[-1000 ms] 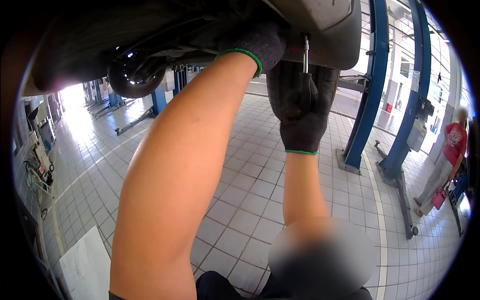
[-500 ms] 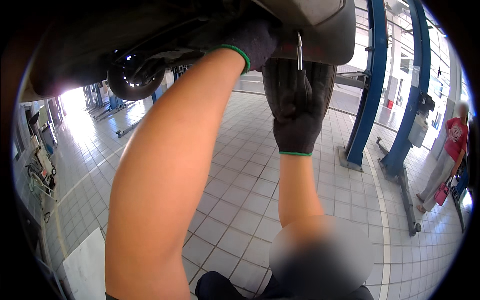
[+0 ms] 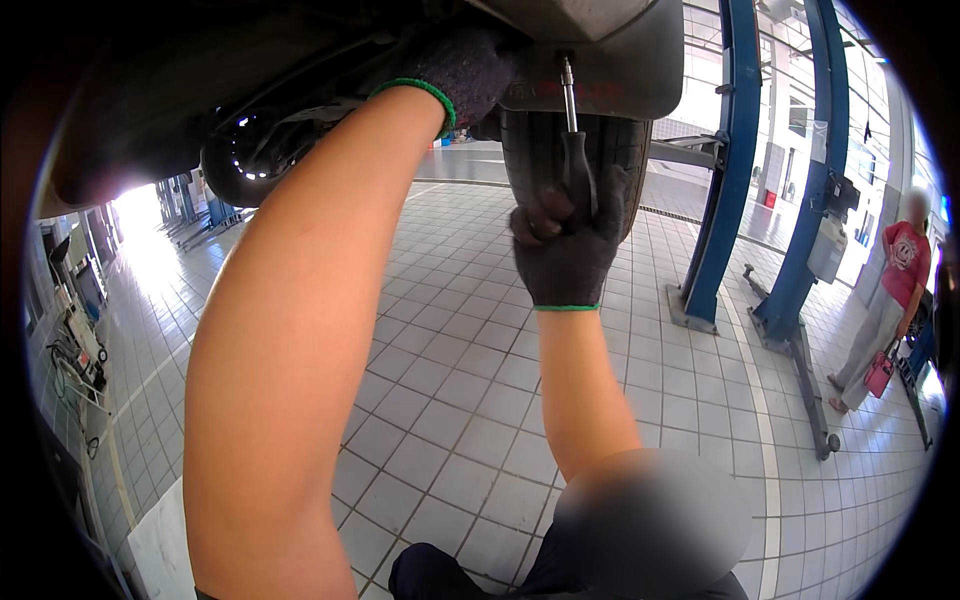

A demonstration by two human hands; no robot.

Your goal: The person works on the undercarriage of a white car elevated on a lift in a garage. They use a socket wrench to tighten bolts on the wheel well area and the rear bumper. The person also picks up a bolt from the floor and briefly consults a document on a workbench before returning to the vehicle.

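My right hand [image 3: 568,255], in a dark glove with a green cuff, is wrapped around the black handle of a screwdriver [image 3: 575,160]. The metal shaft points upward, its tip at a small dark hole in the mud flap [image 3: 635,75] of a raised car. Just behind that hand is the tire [image 3: 520,150]. My left hand [image 3: 462,78], gloved the same way, reaches up against the car's dark underside beside the flap. Shadow and the bodywork hide its fingers, so I cannot tell what it grips.
Blue lift posts [image 3: 722,170] stand to the right, with a lift arm [image 3: 690,150] reaching toward the car. A person in a red shirt [image 3: 905,260] stands at far right, holding a pink bag [image 3: 879,375]. Another wheel [image 3: 235,165] hangs at left. White tiles [image 3: 440,400] cover the floor.
The car, both hands and the screwdriver sit slightly farther left in view. More of the screwdriver's handle shows above my right hand, which has shifted lower along it.
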